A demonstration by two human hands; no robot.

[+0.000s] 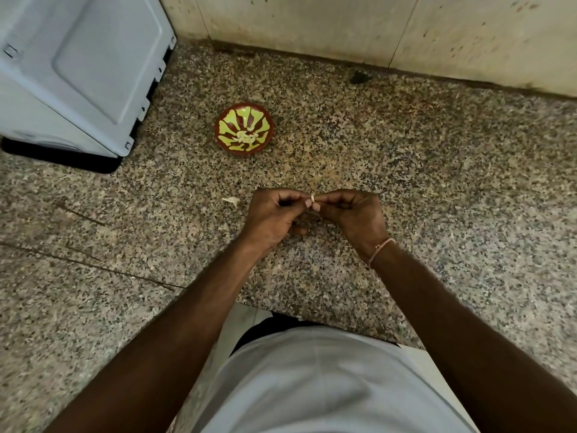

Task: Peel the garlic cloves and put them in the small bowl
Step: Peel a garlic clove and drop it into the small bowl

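1. Your left hand (274,215) and right hand (352,214) meet over the desk (406,170), fingertips touching, both above the surface.
2. Both hands pinch one clove (312,200) between them; only a small pale bit of it shows between the fingertips (308,204).
3. Left hand: fingers curled, thumb and forefinger clamped on the clove's left end.
4. Right hand: fingers curled, thumb and forefinger clamped on the clove's right end. Cannot tell whether skin is on or off the clove; too small.
5. Bowl (244,129) sits on the desk beyond your hands, slightly to the left, well apart from them. Red-brown with a yellow-green pattern.
6. Pale peeled cloves (246,136) lie in the middle of the bowl; count unclear.
7. A scrap of peel (231,200) lies on the desk just left of your left hand, not touching it.
8. Thin band (381,247) on your right wrist.
9. Grey box (81,67) stands on the desk at far left, near the wall (343,23), left of the bowl and apart from it.
10. Dark spot (359,77) on the desk close to the wall, right of the bowl.
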